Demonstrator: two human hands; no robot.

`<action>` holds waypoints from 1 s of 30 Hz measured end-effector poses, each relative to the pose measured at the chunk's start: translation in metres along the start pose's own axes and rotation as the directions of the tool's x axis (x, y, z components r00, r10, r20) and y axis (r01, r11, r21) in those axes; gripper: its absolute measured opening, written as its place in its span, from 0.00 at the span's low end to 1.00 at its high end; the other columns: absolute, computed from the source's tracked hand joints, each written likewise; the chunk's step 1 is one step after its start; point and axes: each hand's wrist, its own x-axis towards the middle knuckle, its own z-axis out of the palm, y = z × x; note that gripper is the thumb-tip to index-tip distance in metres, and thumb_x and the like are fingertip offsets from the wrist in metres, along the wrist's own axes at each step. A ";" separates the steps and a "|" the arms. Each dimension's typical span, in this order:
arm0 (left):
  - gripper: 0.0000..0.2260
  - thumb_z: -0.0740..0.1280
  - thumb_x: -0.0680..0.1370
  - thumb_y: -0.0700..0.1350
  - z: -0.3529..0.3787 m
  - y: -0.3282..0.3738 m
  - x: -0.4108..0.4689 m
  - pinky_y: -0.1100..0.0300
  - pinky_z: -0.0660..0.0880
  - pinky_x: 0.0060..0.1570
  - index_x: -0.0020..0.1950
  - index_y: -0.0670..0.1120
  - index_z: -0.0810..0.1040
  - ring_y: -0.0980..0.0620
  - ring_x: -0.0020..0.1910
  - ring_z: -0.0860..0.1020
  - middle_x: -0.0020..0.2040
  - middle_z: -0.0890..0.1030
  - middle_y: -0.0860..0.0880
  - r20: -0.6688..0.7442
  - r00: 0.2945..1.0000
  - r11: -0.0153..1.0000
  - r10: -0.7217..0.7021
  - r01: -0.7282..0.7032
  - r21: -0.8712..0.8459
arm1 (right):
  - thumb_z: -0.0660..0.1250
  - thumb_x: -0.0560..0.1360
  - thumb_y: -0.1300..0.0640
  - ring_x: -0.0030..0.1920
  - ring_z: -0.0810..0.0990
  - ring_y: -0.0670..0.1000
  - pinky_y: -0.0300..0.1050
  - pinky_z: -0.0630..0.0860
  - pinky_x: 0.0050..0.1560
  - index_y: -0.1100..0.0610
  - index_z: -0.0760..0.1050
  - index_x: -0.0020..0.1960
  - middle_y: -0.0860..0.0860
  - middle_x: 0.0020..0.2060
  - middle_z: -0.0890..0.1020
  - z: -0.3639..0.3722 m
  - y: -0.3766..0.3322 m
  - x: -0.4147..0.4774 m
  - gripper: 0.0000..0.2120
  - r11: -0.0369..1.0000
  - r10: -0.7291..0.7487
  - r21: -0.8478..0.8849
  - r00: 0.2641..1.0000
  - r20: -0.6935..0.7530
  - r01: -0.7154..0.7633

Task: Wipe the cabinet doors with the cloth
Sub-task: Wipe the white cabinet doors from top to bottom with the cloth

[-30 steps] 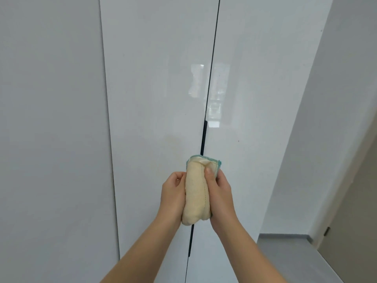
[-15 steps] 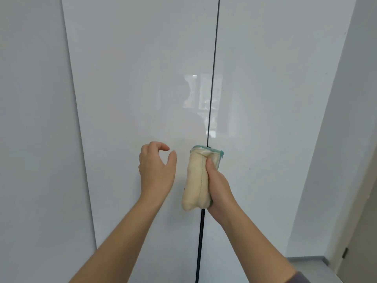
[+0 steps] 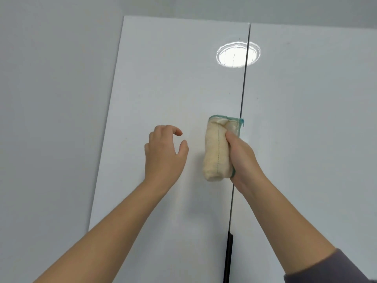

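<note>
The right hand (image 3: pixel 242 158) has its grip wrapped round the folded cloth (image 3: pixel 216 152), up by the seam between the glossy cabinet doors (image 3: pixel 173 88), the left hand (image 3: pixel 163 154) hovering empty and loose-fingered, so the wiping looks barely begun, with both doors yet to do.

No readable text, labels, brands, numbers or signs anywhere, plain glossy surfaces only
</note>
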 end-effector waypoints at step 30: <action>0.22 0.50 0.74 0.51 -0.059 -0.037 0.247 0.48 0.71 0.46 0.55 0.41 0.78 0.41 0.49 0.77 0.50 0.78 0.44 0.010 0.864 0.569 0.504 -0.341 0.748 | 0.62 0.76 0.45 0.43 0.76 0.53 0.46 0.68 0.41 0.51 0.71 0.57 0.49 0.50 0.74 0.027 -0.219 0.181 0.14 0.349 -0.881 -0.854 0.447 -0.157 0.387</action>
